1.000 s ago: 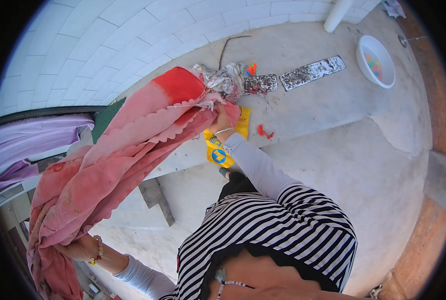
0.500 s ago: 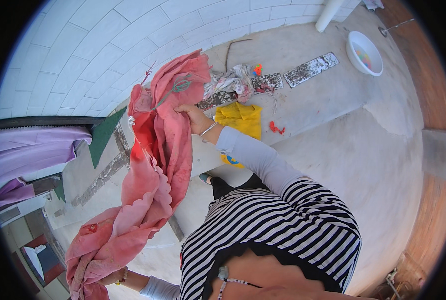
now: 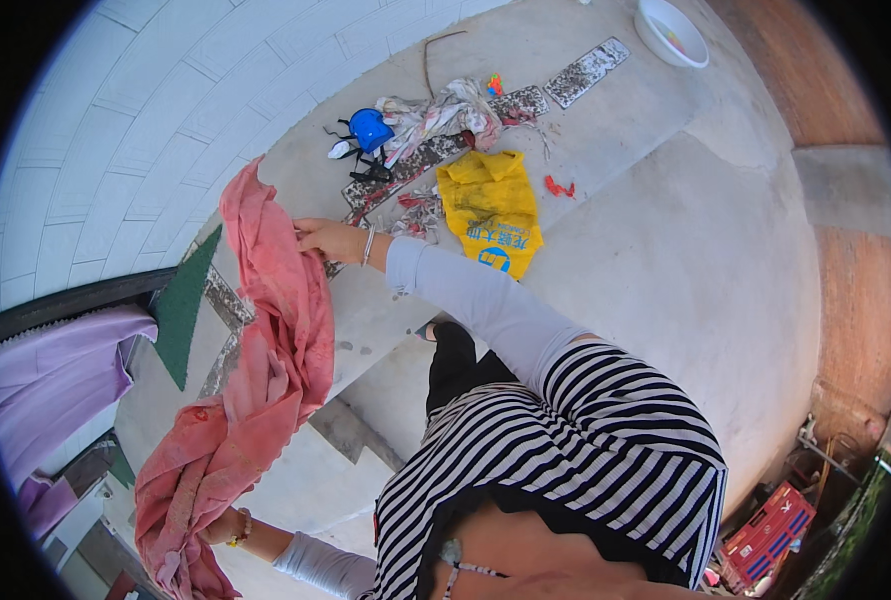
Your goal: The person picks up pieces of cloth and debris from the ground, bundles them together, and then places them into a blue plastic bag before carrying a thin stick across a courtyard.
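A long, stained pink cloth (image 3: pixel 286 335) hangs in loose, twisted folds on the left, stretched between my two hands. My right hand (image 3: pixel 334 240), with a silver bangle at the wrist, grips the cloth's edge near its upper end. Lower down, my left hand (image 3: pixel 228 525), wearing a beaded bracelet, is closed on the bunched lower part; folds hide most of its fingers. Right of the cloth, a yellow bag (image 3: pixel 481 195) lies flat on the concrete floor. Beyond it sit a crumpled whitish cloth (image 3: pixel 451 115) and a blue object with black straps (image 3: pixel 370 130).
A tiled wall (image 3: pixel 156 130) rises at upper left. Below it are a green mat (image 3: pixel 188 315) and a hanging purple cloth (image 3: pixel 66 365). A white basin (image 3: pixel 656 40) stands far right, near a speckled strip (image 3: pixel 586 72). A red scrap (image 3: pixel 559 187) lies beside the bag.
My right hand has drawn the cloth's upper end left and away from the bundle on the floor. The blue object is now uncovered. The view has shifted; both hands keep their hold.
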Demonstrator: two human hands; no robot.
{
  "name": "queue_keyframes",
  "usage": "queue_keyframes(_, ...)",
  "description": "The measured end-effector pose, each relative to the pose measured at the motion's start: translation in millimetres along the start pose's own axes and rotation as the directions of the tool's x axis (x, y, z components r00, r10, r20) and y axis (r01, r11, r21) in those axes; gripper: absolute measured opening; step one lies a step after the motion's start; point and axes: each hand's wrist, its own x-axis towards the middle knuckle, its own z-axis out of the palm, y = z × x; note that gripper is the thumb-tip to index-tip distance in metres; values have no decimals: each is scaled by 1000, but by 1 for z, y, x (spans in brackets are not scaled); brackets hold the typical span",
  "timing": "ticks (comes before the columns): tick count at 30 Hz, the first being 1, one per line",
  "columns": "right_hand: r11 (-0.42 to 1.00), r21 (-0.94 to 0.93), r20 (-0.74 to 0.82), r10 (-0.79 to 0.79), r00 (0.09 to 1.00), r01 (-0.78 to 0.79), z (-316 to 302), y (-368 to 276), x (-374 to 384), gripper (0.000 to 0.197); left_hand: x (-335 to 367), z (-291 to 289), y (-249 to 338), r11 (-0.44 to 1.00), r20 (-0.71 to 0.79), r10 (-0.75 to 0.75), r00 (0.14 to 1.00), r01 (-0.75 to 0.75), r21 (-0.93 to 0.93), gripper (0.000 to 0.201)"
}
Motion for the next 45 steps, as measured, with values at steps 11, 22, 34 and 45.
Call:
queue_keyframes(11,952,-59,-895,83,439,-300,-283,44,-211,46,-161,206,-107,307,181,-941,285,945,112,65)
queue_keyframes(22,495,-337,-914,-377,151,-801,-459,-47,-316,79,-339,359,120,32,423,-880,-217,861,508,56)
queue_keyframes(34,377,-561,-825,-334,457,-737,-476,-67,-278,63,-337,414,182,-19,371,-900,-230,870,492,48)
queue_keyframes(45,300,-775,-632,-399,664,-556,-523,-80,-243,13,-352,430,198,-89,329,-902,-279,867,490,38)
